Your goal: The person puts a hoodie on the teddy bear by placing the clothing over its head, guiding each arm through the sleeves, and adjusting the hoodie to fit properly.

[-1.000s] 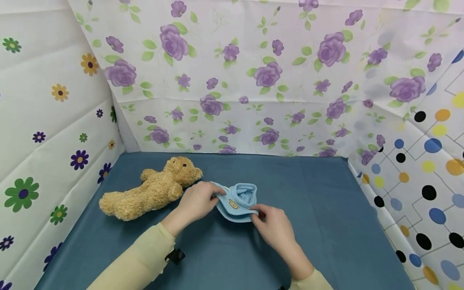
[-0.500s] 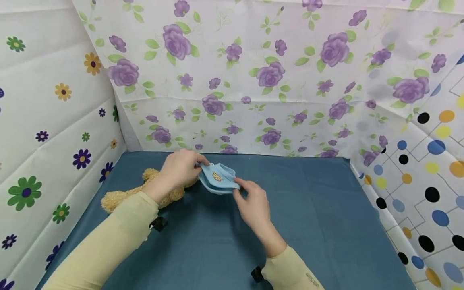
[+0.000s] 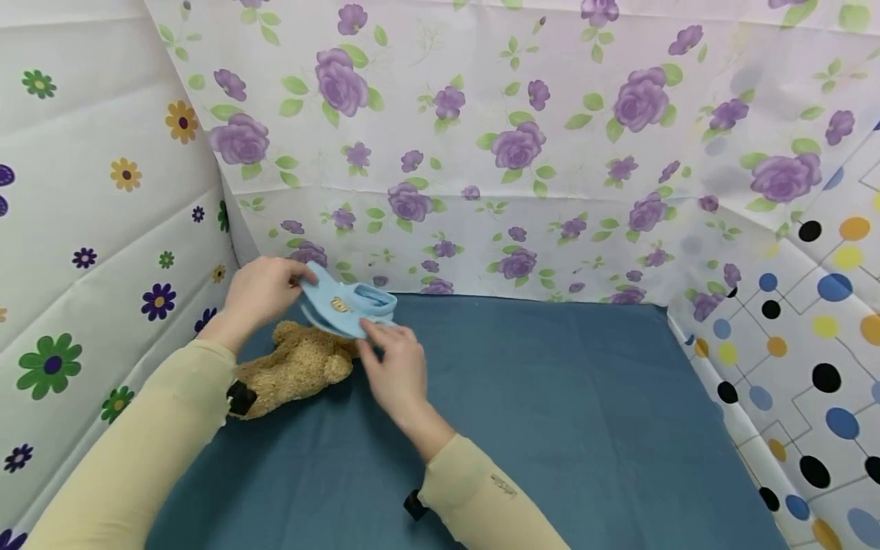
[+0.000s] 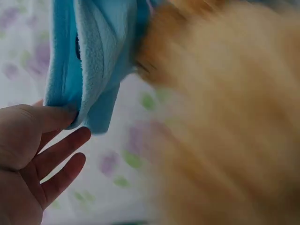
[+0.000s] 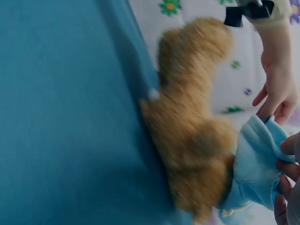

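Note:
A small light-blue fleece doll garment (image 3: 347,299) with a yellow bear patch is stretched between both hands, held above the head end of a tan plush teddy bear (image 3: 302,365). My left hand (image 3: 264,289) pinches its left edge; in the left wrist view the thumb goes inside the opening of the garment (image 4: 101,61). My right hand (image 3: 400,365) pinches the lower right edge. On the blue cloth lies the bear, its head mostly hidden behind the garment and its far end behind the left sleeve. In the right wrist view, the garment (image 5: 255,159) overlaps the bear's head end.
Blue cloth (image 3: 550,405) covers the table. White sheets with purple roses (image 3: 516,145) hang behind it, and a flowered sheet (image 3: 103,229) stands at the left. A dotted sheet (image 3: 811,344) borders the right side. Small black devices (image 3: 415,504) are strapped at the wrists.
Both hands have carried the blue garment left and up, from beside the teddy bear to over its head. The grip at both edges stays. The bear lies in about the same place.

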Available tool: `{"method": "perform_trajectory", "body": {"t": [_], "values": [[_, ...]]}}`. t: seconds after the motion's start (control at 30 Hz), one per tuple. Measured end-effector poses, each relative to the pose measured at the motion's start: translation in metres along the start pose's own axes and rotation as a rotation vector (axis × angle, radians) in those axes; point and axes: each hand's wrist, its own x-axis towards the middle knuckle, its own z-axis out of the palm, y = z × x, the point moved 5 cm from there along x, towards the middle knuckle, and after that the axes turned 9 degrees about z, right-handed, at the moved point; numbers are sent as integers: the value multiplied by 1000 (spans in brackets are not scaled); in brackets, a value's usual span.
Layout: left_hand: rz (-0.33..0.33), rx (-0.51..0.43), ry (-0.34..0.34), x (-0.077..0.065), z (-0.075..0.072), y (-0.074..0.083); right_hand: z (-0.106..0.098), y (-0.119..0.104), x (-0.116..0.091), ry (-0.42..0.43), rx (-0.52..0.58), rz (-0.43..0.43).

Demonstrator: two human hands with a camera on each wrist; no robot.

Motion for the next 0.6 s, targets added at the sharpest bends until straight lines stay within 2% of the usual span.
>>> {"method": "perform_trajectory", "body": {"t": [0.1, 0.23, 0.33, 0.47, 0.53, 0.6], "values": [[-36, -21, -87, -13, 11, -28, 26, -10, -8, -92, -51, 8], [-25, -98, -213, -28, 31, -50, 47, -15, -20, -182, -159, 47], [-11, -163, -295, -39, 43, -57, 55, -15, -26, -245, -231, 88], [-7, -213, -365, -49, 54, -62, 63, -14, -29, -299, -324, 125], [5, -236, -391, -53, 58, -62, 65, -13, -29, -338, -333, 147], [28, -253, -404, -56, 63, -61, 68, -11, -30, -386, -295, 173]]}}
